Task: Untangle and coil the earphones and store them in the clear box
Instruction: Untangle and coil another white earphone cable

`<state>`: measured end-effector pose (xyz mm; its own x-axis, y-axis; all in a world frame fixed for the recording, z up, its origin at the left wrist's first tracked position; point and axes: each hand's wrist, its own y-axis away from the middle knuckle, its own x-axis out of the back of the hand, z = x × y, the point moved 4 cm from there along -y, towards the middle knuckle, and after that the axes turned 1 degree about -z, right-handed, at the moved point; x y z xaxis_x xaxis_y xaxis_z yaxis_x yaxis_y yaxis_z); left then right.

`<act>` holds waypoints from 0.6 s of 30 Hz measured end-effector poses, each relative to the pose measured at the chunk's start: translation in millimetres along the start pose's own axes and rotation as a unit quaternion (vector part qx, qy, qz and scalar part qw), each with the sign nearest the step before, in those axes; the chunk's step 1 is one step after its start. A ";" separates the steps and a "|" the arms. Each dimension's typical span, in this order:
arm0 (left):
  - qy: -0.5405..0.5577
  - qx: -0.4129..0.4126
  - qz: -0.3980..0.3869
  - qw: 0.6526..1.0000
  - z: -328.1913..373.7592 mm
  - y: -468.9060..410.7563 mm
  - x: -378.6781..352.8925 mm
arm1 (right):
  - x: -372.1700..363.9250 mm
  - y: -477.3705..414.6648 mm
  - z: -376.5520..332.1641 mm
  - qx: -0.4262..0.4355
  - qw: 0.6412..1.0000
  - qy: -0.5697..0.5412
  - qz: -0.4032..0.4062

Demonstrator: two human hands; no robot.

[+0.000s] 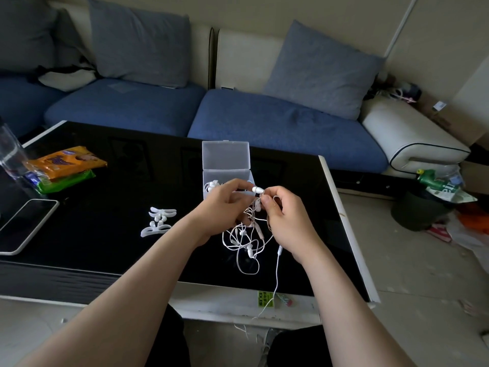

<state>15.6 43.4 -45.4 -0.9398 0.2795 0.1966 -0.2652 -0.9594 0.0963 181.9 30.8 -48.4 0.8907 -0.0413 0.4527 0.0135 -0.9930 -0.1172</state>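
Right now we are holding the tangled earphones (pixel 247 235) up in both hands, just above the black surface (pixel 105 234). The left hand (pixel 225 205) is curling its fingers in and pinching the cable at the top of the knot. The right hand (pixel 289 218) is pinching the wire just under a white earbud (pixel 258 189) that is sticking up between the two. Most of the cable is hanging in loops below the hands, and one long strand (pixel 276 271) is trailing from under the right hand down past the near edge of the surface. The clear box (pixel 225 157) is standing just beyond the left hand with its lid tipped up, and something white is already lying inside it. We are judging the main risk to be pulling the hands apart too soon, which would be cinching the loops tighter instead of freeing them and straining the thin wire at the earbud. The trailing strand could be catching on the edge or on our knees and dragging the knot down. With the left knuckles sitting so near the light box, a sharp tug could also be knocking it over or shoving it away.
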 end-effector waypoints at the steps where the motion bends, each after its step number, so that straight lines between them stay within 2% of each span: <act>1: -0.013 0.000 -0.013 1.000 0.0 -0.2 -0.9 | 0.8 0.1 0.1 -0.001 1.000 -0.003 0.000; 4: -0.038 0.004 -0.033 0.999 -1.3 -0.2 -2.9 | 2.3 0.8 0.0 0.001 1.000 0.007 0.003; 18: -0.156 -0.065 0.001 0.986 2.4 1.0 1.9 | -1.3 1.6 2.4 0.008 0.998 0.066 -0.009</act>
<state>14.1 43.0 -42.6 -0.8332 0.2566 0.4898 -0.3083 -0.9509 -0.0263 182.0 29.5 -51.3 0.8225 -0.0386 0.5674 0.0378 -0.9918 -0.1222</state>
